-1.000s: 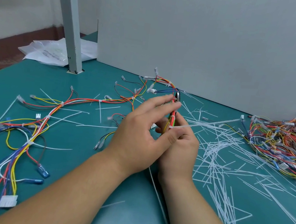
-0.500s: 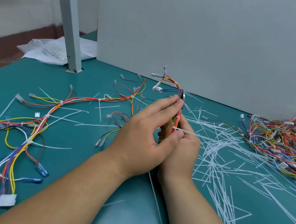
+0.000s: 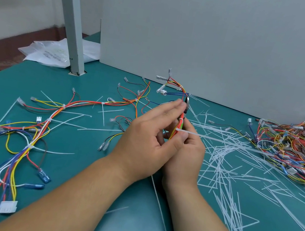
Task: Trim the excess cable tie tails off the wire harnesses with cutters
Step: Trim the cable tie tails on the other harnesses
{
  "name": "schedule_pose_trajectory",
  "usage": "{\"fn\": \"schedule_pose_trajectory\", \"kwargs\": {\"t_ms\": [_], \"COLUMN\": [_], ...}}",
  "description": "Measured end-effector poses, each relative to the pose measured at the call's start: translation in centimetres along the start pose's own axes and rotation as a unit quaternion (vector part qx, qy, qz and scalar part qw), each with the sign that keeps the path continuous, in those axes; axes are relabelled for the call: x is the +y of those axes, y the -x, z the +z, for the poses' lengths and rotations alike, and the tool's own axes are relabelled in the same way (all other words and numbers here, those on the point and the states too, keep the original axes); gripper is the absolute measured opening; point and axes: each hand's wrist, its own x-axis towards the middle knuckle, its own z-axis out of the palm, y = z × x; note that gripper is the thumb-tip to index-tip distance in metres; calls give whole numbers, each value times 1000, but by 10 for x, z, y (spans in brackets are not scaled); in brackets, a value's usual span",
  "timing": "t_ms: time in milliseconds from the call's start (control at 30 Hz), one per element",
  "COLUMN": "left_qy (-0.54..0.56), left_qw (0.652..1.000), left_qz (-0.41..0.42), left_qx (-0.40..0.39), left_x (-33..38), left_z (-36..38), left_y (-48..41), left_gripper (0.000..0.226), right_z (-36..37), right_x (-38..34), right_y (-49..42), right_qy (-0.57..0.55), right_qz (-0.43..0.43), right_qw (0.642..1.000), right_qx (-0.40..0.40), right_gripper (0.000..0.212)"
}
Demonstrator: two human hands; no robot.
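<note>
A wire harness [image 3: 180,119] of red, yellow and orange wires is held upright over the teal table [image 3: 87,151]. My left hand [image 3: 148,140] pinches the bundle between thumb and fingers. Behind it, my right hand [image 3: 189,156] grips the same bundle, and the silver tip of the cutters [image 3: 187,103] sticks up above the fingertips; the rest of the tool is hidden. A long white cable tie tail [image 3: 219,140] runs from the bundle off to the right. The harness's other end [image 3: 30,146] lies spread on the table at left, with several untrimmed ties.
Cut white tie tails [image 3: 227,176] litter the table right of my hands. A heap of harnesses [image 3: 296,150] lies at far right. A grey partition [image 3: 217,46] closes off the back, with a metal post [image 3: 73,30] and plastic bags [image 3: 50,54] at back left.
The held end of the harness has risen a little. The long tie tail has swung from pointing up-right to lying nearly level towards the right. Both hands keep their hold.
</note>
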Motion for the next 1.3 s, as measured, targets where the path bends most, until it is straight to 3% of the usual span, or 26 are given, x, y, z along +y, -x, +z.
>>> {"fn": "schedule_pose_trajectory", "kwargs": {"t_ms": [100,800,1100,1300], "left_qy": [3,5,-2,-5], "left_qw": [1000,998,998,998], "left_qz": [-7,43,32,41], "left_qx": [9,50,58,48], "left_x": [-1,-1,1,3], "left_z": [0,2,0,-1], "left_y": [0,0,-1,-1], "left_gripper": [51,43,41,41], "right_z": [1,1,2,0], "right_x": [-1,-5,-3,-1], "right_y": [2,2,3,2], "right_qy": [-8,31,41,46], "right_qz": [8,-19,-37,-38], "right_qw": [1000,998,997,997], "right_qx": [3,52,53,45], "right_gripper": [31,18,32,18]}}
